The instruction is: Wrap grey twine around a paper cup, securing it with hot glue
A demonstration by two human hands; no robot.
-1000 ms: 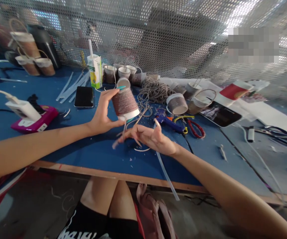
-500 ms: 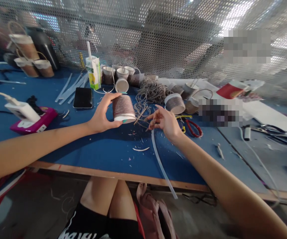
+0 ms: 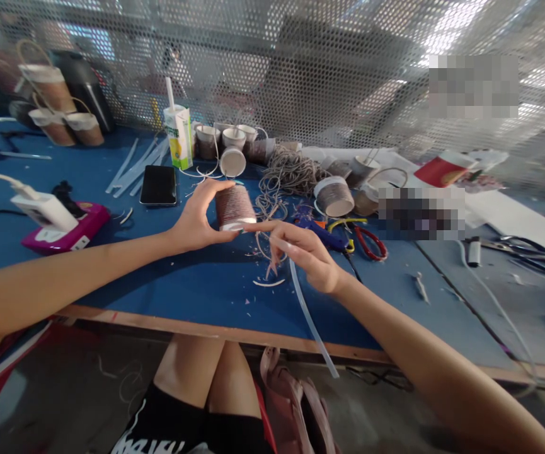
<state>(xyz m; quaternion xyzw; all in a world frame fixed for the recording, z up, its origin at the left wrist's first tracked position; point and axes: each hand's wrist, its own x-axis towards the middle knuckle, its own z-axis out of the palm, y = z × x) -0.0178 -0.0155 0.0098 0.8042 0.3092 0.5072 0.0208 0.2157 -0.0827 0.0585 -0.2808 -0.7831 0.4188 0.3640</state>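
Observation:
My left hand (image 3: 201,214) grips a small paper cup (image 3: 235,205) wound with brown cord, thumb at its white rim and fingers at its other end. The cup is tilted, rim down, above the table. My right hand (image 3: 307,252) is beside it, its index finger stretched to the rim. The other fingers are curled, with thin brownish strands below them; what they hold is unclear. Beneath that hand a translucent glue stick (image 3: 307,309) runs out over the table edge. Just behind lies a blue glue gun (image 3: 322,234), partly covered by the hand.
Behind the hands lie a tangle of grey-brown cord (image 3: 293,173) and several wrapped cups (image 3: 336,197). Red-handled pliers (image 3: 370,244) and black-handled scissors (image 3: 532,252) are to the right. Leftward are a phone (image 3: 159,185), a drink carton (image 3: 178,135) and a purple power strip (image 3: 67,230).
My right hand has moved left and slightly down, its index finger now reaching the cup's rim. The glue gun behind it has come into view. My left hand keeps its hold.

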